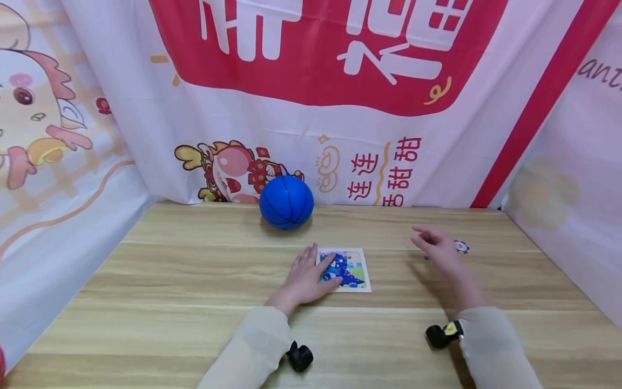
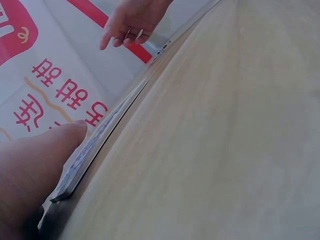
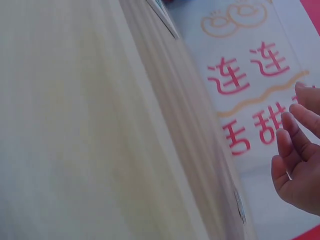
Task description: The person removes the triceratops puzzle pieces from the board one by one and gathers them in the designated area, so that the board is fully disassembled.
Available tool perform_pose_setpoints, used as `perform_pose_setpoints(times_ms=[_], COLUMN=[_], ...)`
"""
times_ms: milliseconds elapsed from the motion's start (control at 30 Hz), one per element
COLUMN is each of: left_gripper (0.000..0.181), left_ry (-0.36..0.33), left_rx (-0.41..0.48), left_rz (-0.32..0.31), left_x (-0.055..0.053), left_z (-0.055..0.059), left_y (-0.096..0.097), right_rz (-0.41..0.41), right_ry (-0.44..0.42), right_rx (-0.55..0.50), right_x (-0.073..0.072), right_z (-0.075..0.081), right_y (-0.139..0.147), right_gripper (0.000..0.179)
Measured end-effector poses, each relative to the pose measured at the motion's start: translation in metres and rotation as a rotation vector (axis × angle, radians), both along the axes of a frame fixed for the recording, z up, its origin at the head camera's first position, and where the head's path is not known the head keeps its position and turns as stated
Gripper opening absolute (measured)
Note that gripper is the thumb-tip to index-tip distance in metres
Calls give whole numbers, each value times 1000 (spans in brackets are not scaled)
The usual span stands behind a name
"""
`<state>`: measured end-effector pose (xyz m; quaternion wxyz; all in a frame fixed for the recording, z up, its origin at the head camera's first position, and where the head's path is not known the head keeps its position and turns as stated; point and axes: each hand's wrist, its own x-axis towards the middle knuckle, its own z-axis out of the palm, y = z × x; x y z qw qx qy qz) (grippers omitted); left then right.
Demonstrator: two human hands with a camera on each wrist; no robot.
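My left hand (image 1: 306,278) lies spread over the left part of a flat white-bordered picture board (image 1: 365,270) showing a blue dinosaur, fingertips at its far left edge. In the left wrist view the thumb (image 2: 62,142) extends over the board's thin edge (image 2: 107,125). To the right, my right hand (image 1: 439,251) hovers above the table with fingers loosely bent. Nothing shows between those fingers in the right wrist view. Beside it on the table lies a small flat black-and-white piece (image 1: 462,247); the hand partly covers the spot around it.
A blue ball (image 1: 286,202) with black lines sits behind the board near the table's back edge. Printed cloth (image 1: 291,124) hangs behind the wooden table (image 1: 194,270) and on both sides. Black wrist cameras, the left (image 1: 299,357) and the right (image 1: 439,336), are strapped at the sleeves.
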<state>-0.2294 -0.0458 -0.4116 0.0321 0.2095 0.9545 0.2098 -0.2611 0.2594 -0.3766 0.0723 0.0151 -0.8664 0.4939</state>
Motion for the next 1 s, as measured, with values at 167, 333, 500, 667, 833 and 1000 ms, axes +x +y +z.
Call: perform_pose_setpoints(times_ms=[167, 333, 500, 667, 833, 1000], left_gripper=[67, 70, 73, 74, 75, 75], left_ry=[22, -11, -34, -22, -6, -2], left_rx=[-30, -53, -64, -83, -100, -102], left_rz=[36, 56, 49, 47, 50, 45], left_x=[-2, -2, -4, -6, -6, -6], left_z=[0, 2, 2, 0, 0, 0], left_y=[-8, -12, -13, -13, -12, -12], right_rz=[94, 143, 195, 230, 221, 198], right_ry=[-48, -105, -133, -121, -74, -16], right_rx=[-36, -31, -48, 4, 50, 130], right_x=[-2, -3, -1, 2, 4, 4], right_z=[1, -1, -7, -17, -26, -35], right_y=[-35, -64, -84, -98, -107, -113], right_gripper=[42, 38, 37, 36, 29, 24])
